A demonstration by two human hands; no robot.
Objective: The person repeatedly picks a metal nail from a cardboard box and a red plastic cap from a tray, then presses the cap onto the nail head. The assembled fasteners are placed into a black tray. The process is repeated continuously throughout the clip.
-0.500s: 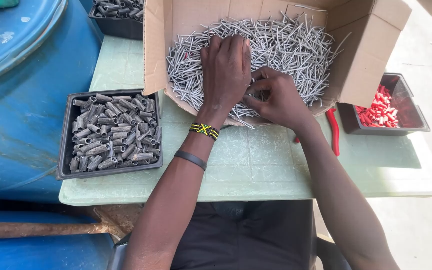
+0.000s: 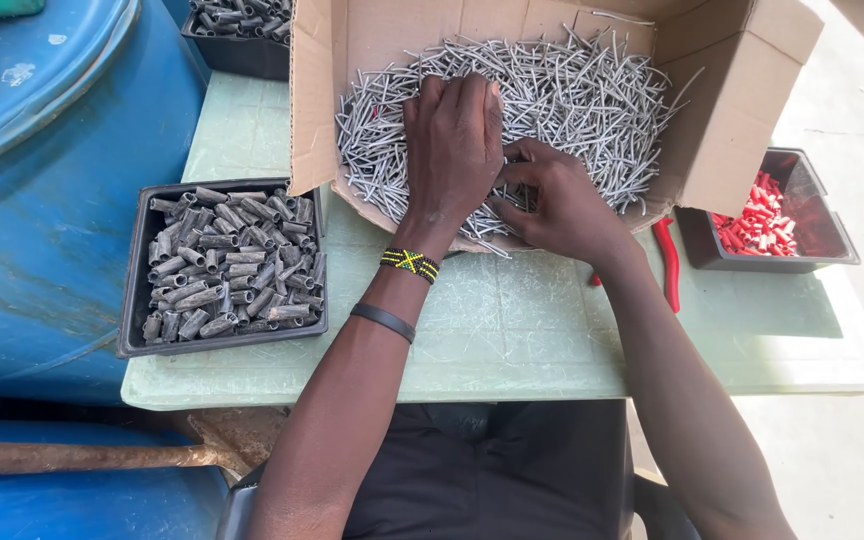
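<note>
The left hand lies palm down with fingers spread flat on the heap of grey metal pins in the cardboard box, while the right hand, just beside it at the box's near edge, curls its fingers into the pins; whether it grips any, I cannot tell. Left of the box sits a black tray of grey tubes, right of it a black tray of red pieces, and red-handled pliers lie on the green table near the box's right corner.
</note>
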